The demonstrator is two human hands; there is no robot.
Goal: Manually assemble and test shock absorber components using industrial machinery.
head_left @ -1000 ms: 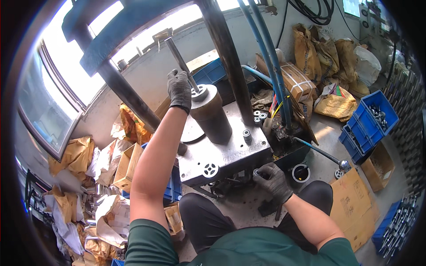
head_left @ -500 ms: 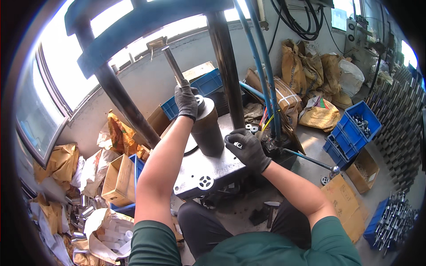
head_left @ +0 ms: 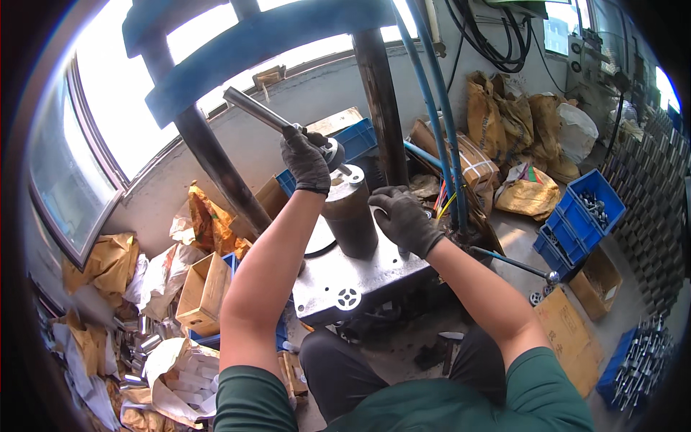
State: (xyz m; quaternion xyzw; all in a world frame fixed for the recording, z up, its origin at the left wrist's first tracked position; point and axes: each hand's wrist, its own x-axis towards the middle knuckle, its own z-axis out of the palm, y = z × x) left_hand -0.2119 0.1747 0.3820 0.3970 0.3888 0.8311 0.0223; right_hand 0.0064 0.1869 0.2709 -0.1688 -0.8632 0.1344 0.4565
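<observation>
A dark steel cylinder (head_left: 350,216) stands upright on the grey metal press table (head_left: 360,281). My left hand (head_left: 306,160), in a dark glove, grips a long metal rod tool (head_left: 252,108) whose round head rests on the cylinder's top. My right hand (head_left: 404,219), also gloved, is closed beside the cylinder's right side; a small pale part seems held in its fingers, but it is mostly hidden. A small round wheel-shaped part (head_left: 348,297) lies on the near edge of the table.
Blue press frame (head_left: 288,36) and dark columns (head_left: 378,101) rise behind. Blue hoses (head_left: 443,129) run down at right. Blue bins of metal parts (head_left: 581,212) sit right; cardboard boxes (head_left: 204,291) and paper sacks (head_left: 101,266) crowd the left floor. A lever with ball knob (head_left: 529,270) juts right.
My right hand rose from below the table edge to the cylinder's right side. My left hand with the rod tool lifted slightly and stays on the cylinder's top.
</observation>
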